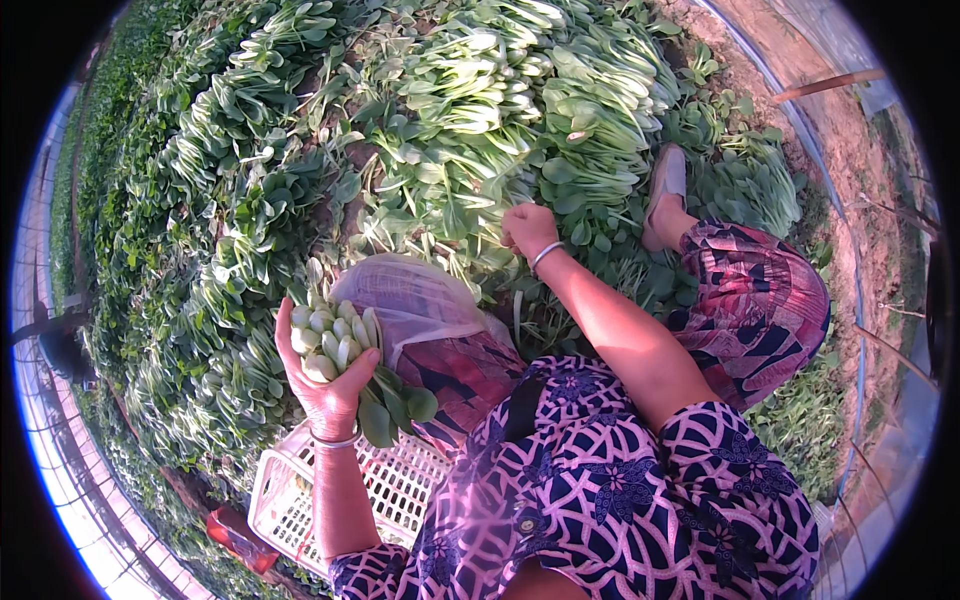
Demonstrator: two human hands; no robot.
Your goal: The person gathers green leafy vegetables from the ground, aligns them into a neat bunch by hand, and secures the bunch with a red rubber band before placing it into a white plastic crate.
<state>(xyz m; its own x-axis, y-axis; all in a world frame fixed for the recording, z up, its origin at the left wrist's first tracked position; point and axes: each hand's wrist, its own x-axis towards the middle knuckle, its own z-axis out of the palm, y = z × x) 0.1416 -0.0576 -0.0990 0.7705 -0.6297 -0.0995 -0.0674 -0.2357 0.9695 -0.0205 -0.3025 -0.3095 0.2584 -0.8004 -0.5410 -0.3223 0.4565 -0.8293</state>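
My left hand (pixel 335 397) is wrapped around a bunch of bok choy (pixel 330 337), thumb across its side. The pale stem bases face up towards me, and a few dark green leaves hang below the wrist side. My right hand (pixel 531 227) is above the cut greens with its fingers curled in. Pale stalks and leaves lie just beyond its fingertips; whether it pinches one is hidden. Ahead of it lie heaped rows of cut bok choy (pixel 480 97), with another row (pixel 600 105) to the right, stems mostly pointing right.
A white slatted plastic crate (pixel 264 487) stands by my left forearm, with a red object (pixel 241 538) beside it. Sheer plastic (pixel 409 289) covers my left knee. My shoe (pixel 667 184) is among the greens. A blue pipe (pixel 814 154) and a wooden stake (pixel 829 85) edge the right.
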